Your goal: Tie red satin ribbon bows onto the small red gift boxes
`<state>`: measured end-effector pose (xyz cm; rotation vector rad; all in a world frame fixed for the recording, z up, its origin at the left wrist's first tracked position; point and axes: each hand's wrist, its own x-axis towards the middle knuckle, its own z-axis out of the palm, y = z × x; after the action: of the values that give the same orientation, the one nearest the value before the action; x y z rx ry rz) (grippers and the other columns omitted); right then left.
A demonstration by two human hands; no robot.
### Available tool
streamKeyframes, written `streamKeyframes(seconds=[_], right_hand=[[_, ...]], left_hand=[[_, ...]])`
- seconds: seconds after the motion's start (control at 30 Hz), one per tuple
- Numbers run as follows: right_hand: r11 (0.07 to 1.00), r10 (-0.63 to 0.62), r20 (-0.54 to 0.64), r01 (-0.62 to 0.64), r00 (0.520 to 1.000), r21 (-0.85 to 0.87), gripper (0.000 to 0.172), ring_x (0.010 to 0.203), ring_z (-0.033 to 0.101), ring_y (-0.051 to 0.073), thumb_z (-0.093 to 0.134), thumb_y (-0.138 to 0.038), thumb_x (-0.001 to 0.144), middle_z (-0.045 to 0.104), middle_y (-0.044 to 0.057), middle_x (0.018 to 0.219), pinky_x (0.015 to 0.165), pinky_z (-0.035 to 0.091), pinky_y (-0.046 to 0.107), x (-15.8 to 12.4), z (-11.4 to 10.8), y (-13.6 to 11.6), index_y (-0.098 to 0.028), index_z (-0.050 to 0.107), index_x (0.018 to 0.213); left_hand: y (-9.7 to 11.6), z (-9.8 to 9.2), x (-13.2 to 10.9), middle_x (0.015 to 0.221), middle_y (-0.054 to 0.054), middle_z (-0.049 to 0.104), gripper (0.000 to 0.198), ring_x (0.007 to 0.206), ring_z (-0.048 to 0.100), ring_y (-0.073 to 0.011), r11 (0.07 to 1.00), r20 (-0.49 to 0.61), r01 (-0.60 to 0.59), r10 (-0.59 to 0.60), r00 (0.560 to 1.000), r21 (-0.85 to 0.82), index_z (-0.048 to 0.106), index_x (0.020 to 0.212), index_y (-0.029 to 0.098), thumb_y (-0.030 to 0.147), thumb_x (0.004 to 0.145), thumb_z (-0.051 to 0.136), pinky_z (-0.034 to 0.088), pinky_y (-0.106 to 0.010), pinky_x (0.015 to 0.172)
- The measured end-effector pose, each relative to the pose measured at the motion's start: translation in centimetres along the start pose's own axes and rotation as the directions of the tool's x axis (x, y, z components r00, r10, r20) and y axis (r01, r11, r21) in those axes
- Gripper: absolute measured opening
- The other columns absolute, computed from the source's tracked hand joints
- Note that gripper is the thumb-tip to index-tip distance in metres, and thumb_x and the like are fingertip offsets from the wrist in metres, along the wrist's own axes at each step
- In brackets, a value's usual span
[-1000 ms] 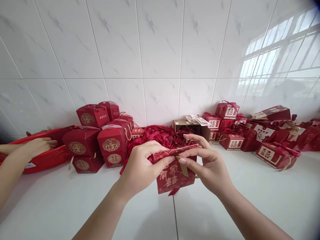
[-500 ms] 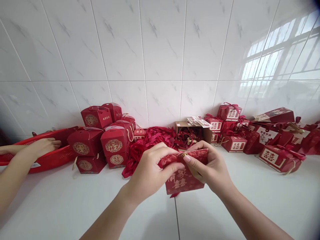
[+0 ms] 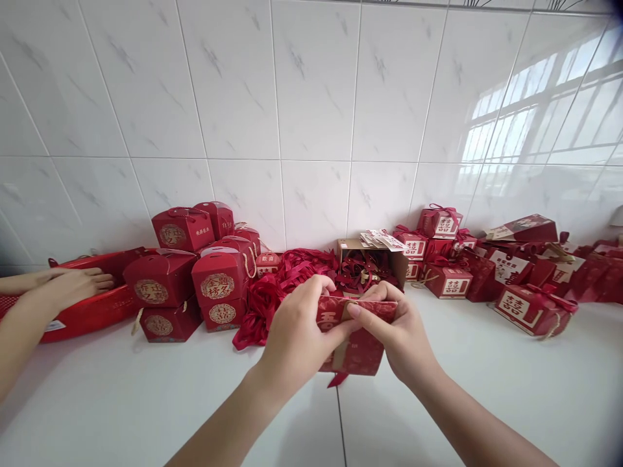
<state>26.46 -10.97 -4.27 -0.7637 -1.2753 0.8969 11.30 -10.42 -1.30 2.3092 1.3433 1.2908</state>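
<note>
A small red gift bag (image 3: 366,355) with gold lettering is held up in front of me between both hands. My left hand (image 3: 302,324) grips its left side, thumb across the front near the top edge. The right hand (image 3: 396,327) pinches the top edge at the right, its thumb tip on a gold strip (image 3: 343,350) that hangs down the front. A red ribbon end (image 3: 337,380) pokes out below the bag. Just beyond my hands lies a heap of red ribbons (image 3: 305,269), beside an open cardboard box (image 3: 400,264) holding red and gold pieces.
Red gift boxes (image 3: 163,277) are stacked at left. Another person's hands (image 3: 73,285) reach into a red plastic basket (image 3: 92,318). Ribbon-tied boxes (image 3: 448,281) and more bags (image 3: 506,267) line the right. A white tiled wall (image 3: 311,97) stands behind the white table (image 3: 233,402).
The bag's front has tilted, and the gold strip now shows hanging down over it where lettering showed before. Both hands keep hold. My view has shifted slightly.
</note>
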Motion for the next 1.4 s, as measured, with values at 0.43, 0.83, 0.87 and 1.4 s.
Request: streamKeyframes(seconds=[0.43,0.83,0.87,1.4], right_hand=[[0.987,-0.077,-0.043,0.070,0.996,-0.144,0.031,0.053,0.048,0.011,0.076,-0.034,0.069,0.056,-0.002,0.062,0.047,0.040,0.022,1.0,-2.0,-1.7,-0.020,0.048,0.068],[0.967,-0.213,0.301,0.244,0.929,-0.067,0.025,0.054,0.045,0.009,0.074,-0.018,0.064,0.056,-0.002,0.063,0.049,0.035,0.020,-0.7,-0.5,-1.8,-0.018,0.050,0.066],[0.960,-0.239,0.297,0.272,0.925,-0.074,0.025,0.053,0.044,0.008,0.074,-0.017,0.064,0.055,-0.003,0.062,0.049,0.035,0.020,-0.6,-0.6,-1.8,-0.018,0.049,0.067],[0.903,-0.339,0.299,0.398,0.892,-0.165,0.020,0.058,0.049,0.010,0.073,-0.020,0.071,0.055,-0.002,0.065,0.052,0.039,0.022,-0.4,-1.5,-1.3,-0.019,0.053,0.072]], left_hand=[[-2.0,-6.2,0.7,0.057,0.003,0.050,0.027,0.051,0.043,-0.0100,0.963,0.403,0.204,-0.119,0.907,-0.176,0.059,0.063,0.019,0.041,0.079,0.063,0.030,-0.021,0.044],[-0.7,-4.4,0.5,0.062,0.006,0.060,0.028,0.053,0.053,-0.0085,0.693,0.221,0.257,-0.143,0.965,-0.674,0.048,0.093,0.024,0.030,0.078,0.071,0.042,-0.017,0.049],[-0.5,-4.2,0.5,0.061,0.006,0.060,0.024,0.053,0.053,-0.0083,0.705,0.245,0.258,-0.122,0.962,-0.661,0.048,0.090,0.023,0.030,0.080,0.069,0.042,-0.017,0.049],[-0.1,-3.7,0.0,0.099,-0.005,0.064,0.008,0.084,0.064,-0.0144,0.759,0.261,0.055,0.153,0.953,-0.649,0.061,0.083,0.019,0.026,0.086,0.061,0.054,-0.025,0.071]])
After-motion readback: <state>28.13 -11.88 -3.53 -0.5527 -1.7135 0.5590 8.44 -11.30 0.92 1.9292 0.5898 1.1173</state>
